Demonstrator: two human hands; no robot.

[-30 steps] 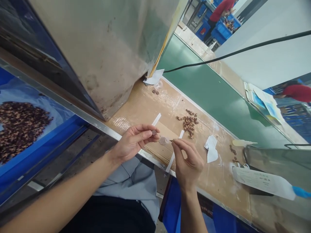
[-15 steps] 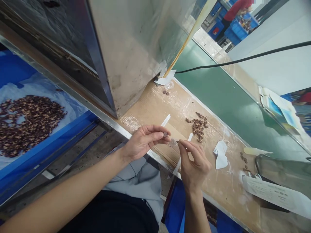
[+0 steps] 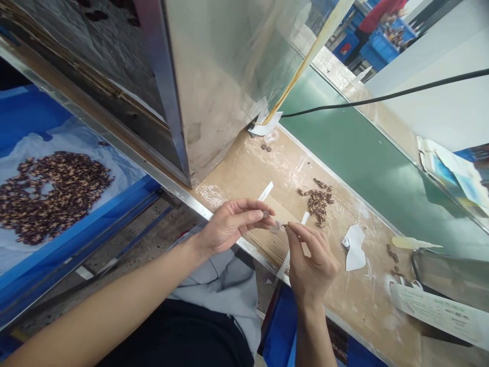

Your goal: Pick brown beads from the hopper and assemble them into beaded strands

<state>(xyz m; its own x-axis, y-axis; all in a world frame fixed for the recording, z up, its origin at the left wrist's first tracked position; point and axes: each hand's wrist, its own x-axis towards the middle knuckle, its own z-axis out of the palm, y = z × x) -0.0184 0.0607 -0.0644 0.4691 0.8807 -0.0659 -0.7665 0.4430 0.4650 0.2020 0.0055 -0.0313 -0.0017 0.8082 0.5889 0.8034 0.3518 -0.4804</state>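
Left hand [image 3: 234,224] pinches a brown disc [image 3: 266,214] that could drop if the right hand's [image 3: 314,260] pinched piece [image 3: 284,225] alongside knocks it.

Bare left hand [image 3: 239,224], bare right hand [image 3: 315,260], sleeveless forearms [image 3: 153,285], plain dark top [image 3: 179,336], what look like creased light-grey trousers [image 3: 233,300]

The printing on the white bottle [image 3: 439,309] is too blurred to be read.

brown disc [image 3: 266,214], blue tray [image 3: 76,239], green surface [image 3: 344,137]
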